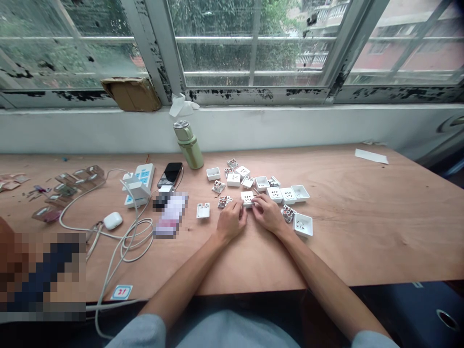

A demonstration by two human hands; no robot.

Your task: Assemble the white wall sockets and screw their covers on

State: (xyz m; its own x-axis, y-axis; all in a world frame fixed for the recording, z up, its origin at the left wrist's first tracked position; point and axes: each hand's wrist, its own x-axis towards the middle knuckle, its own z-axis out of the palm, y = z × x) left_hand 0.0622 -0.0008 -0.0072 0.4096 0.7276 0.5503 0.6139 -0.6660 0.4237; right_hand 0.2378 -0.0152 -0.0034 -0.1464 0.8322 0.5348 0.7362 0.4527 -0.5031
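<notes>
Between my two hands sits a white power socket (247,198), its slotted face turned up. My left hand (232,221) is closed with its fingertips at the socket's left side. On the other side my right hand (268,213) grips the socket's right edge with bent fingers. Beside my left hand lie an open socket inner part with metal contacts (224,201) and a white plastic plate (203,210). Near my right hand are another inner part (288,213) and an open white housing (303,225). Several more housings and socket faces (274,194) spread behind both hands.
A green thermos (190,147) stands by the wall. To the left are a power strip (144,175), a phone (170,174), a looping white cable (123,241), an earphone case (113,221) and several small clear boxes (65,189). A paper strip (371,156) lies far right.
</notes>
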